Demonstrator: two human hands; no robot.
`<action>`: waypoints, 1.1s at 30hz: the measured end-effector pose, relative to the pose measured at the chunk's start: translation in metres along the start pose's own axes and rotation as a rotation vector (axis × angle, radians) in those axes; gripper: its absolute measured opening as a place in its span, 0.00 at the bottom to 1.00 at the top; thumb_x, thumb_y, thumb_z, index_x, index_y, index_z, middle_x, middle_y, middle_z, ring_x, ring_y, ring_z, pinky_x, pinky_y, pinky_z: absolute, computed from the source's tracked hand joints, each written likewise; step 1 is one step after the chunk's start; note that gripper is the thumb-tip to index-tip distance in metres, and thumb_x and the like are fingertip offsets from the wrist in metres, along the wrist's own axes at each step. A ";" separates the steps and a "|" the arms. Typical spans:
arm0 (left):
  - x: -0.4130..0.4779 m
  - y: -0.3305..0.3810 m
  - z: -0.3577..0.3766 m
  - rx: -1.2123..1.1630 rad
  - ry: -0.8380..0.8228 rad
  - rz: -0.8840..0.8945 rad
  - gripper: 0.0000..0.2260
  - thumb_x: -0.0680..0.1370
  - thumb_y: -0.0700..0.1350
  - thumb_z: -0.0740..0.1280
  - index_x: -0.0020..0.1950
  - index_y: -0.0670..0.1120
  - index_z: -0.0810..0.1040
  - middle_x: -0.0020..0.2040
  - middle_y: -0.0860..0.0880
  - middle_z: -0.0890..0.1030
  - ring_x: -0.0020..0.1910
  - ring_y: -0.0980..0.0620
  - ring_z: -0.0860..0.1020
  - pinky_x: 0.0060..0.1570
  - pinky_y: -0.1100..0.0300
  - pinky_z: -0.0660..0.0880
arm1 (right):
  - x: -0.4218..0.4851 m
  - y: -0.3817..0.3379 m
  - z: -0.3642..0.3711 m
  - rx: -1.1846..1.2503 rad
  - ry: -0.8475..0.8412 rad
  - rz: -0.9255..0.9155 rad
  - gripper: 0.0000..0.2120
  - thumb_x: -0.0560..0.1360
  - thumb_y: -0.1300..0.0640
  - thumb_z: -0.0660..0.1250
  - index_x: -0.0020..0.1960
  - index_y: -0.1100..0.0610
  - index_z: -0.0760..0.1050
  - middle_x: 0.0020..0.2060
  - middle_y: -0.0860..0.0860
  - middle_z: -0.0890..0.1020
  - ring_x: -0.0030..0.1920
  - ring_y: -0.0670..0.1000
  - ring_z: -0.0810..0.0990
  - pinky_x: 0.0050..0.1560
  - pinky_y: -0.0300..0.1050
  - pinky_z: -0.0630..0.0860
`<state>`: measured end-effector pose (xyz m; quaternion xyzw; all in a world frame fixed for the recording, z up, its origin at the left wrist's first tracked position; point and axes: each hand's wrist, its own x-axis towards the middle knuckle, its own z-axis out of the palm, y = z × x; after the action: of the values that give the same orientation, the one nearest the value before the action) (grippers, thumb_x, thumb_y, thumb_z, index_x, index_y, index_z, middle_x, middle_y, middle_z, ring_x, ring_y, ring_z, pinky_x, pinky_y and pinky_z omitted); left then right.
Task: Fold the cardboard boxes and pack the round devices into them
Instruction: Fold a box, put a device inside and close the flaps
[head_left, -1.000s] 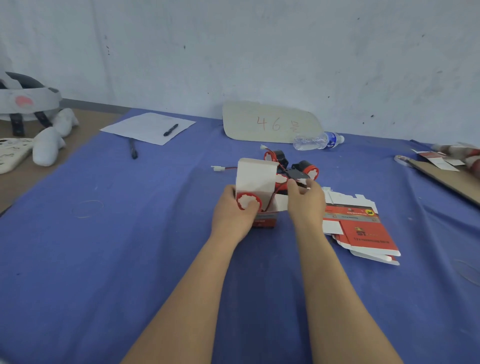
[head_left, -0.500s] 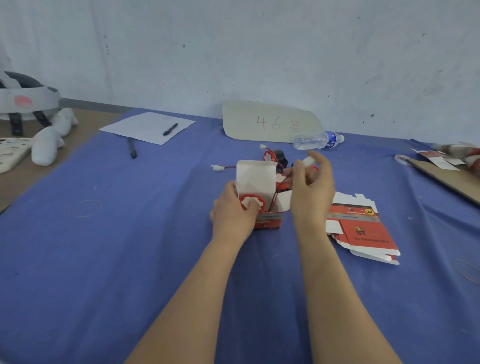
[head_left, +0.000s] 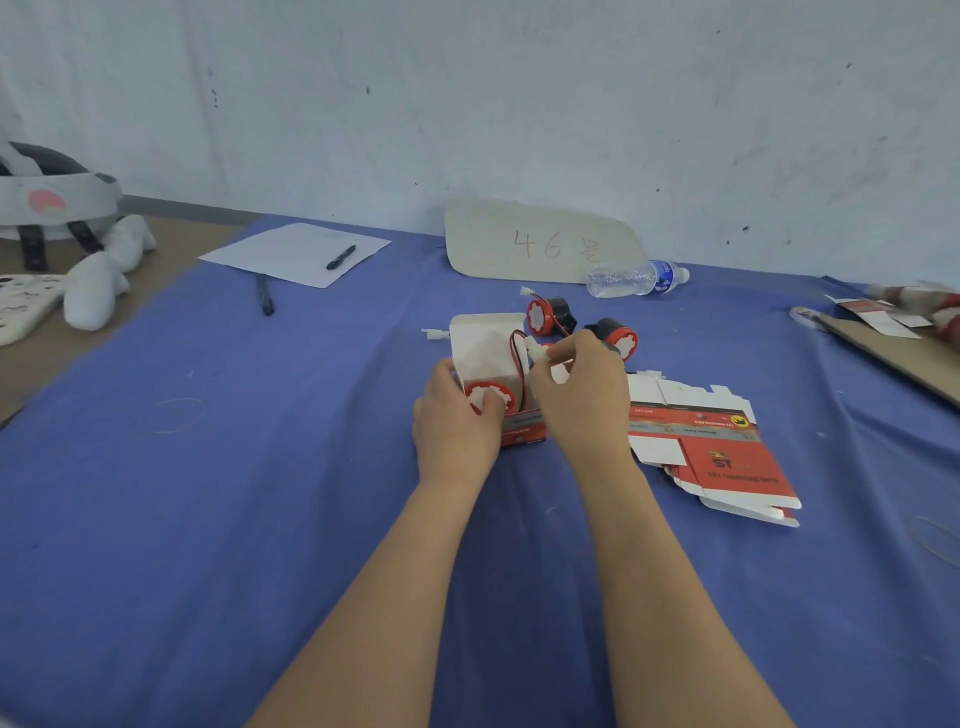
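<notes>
left hand (head_left: 457, 421): fingers wrapped round the open box (head_left: 485, 353), mid-worktop (head_left: 260, 519), round device (head_left: 488, 397) poking out the front
right hand (head_left: 582, 400): fingers pinching the white plug (head_left: 535, 349) over the box
flat boxes (head_left: 727, 457): stacked just to the right

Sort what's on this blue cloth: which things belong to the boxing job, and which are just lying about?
Job: open red-and-white cardboard box; loose red-and-black round devices; white wire connector; flat red-and-white box blanks.
Lying about: clear plastic water bottle; white paper sheet; black pen; beige card marked 46.
</notes>
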<state>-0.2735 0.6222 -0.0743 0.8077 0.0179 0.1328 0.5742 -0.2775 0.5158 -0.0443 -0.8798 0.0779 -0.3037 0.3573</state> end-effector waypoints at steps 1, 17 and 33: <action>0.000 0.000 0.000 -0.001 0.001 0.005 0.15 0.76 0.43 0.64 0.63 0.46 0.69 0.58 0.47 0.77 0.57 0.44 0.75 0.55 0.45 0.75 | 0.000 0.001 0.000 -0.032 0.027 -0.004 0.05 0.75 0.57 0.66 0.50 0.56 0.74 0.45 0.49 0.77 0.50 0.50 0.73 0.47 0.46 0.74; 0.001 -0.003 0.003 0.111 0.035 0.082 0.17 0.77 0.45 0.64 0.65 0.46 0.69 0.60 0.47 0.75 0.59 0.47 0.73 0.55 0.52 0.76 | 0.001 0.012 0.001 -0.305 0.116 0.033 0.14 0.79 0.57 0.62 0.63 0.52 0.77 0.56 0.55 0.75 0.57 0.56 0.69 0.55 0.48 0.67; 0.002 -0.004 0.004 0.187 0.063 0.104 0.19 0.77 0.46 0.65 0.67 0.44 0.69 0.62 0.45 0.72 0.59 0.46 0.69 0.52 0.59 0.65 | -0.004 -0.004 0.004 -0.306 -0.067 0.004 0.15 0.79 0.44 0.56 0.57 0.49 0.77 0.52 0.51 0.82 0.52 0.56 0.74 0.50 0.48 0.66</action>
<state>-0.2704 0.6207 -0.0790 0.8529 0.0063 0.1856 0.4879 -0.2789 0.5229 -0.0456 -0.9334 0.1131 -0.2579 0.2222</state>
